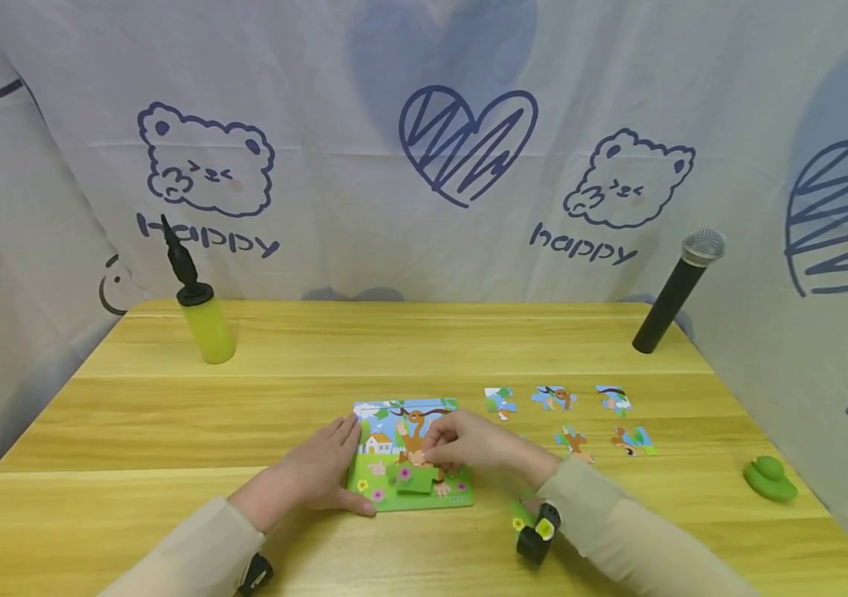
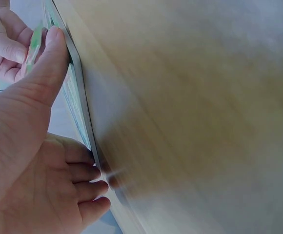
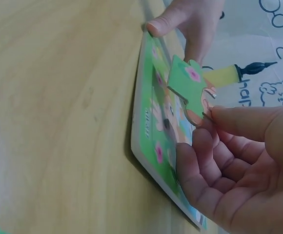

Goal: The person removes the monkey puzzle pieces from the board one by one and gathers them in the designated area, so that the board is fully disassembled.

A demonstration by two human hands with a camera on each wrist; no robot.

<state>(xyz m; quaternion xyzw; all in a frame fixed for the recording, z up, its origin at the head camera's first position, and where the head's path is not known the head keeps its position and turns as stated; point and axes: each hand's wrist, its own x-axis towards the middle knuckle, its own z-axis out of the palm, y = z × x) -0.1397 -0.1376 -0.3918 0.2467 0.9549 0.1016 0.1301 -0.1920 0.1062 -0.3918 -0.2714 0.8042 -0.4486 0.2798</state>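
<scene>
A puzzle board (image 1: pixel 461 500) with a monkey, house and flower picture lies on the table. Along its left edge rests my left hand (image 1: pixel 317 469), fingers fairly straight and thumb at the near corner; the left wrist view shows the fingertips and thumb against the board's rim. Over the board, my right hand (image 1: pixel 461 441) pinches a green puzzle piece (image 3: pixel 192 87) with a pink flower between thumb and fingers. That piece is held tilted above the picture in the right wrist view. Several loose puzzle pieces (image 1: pixel 554 398) lie to the right of the board.
A green piece (image 1: pixel 520 516) lies partly under my right wrist. Farther right sits a green rounded object (image 1: pixel 770 478). A microphone (image 1: pixel 671 298) stands at the back right, and a yellow pump bottle (image 1: pixel 207 327) at the back left. A patterned curtain (image 1: pixel 349 166) hangs behind the table.
</scene>
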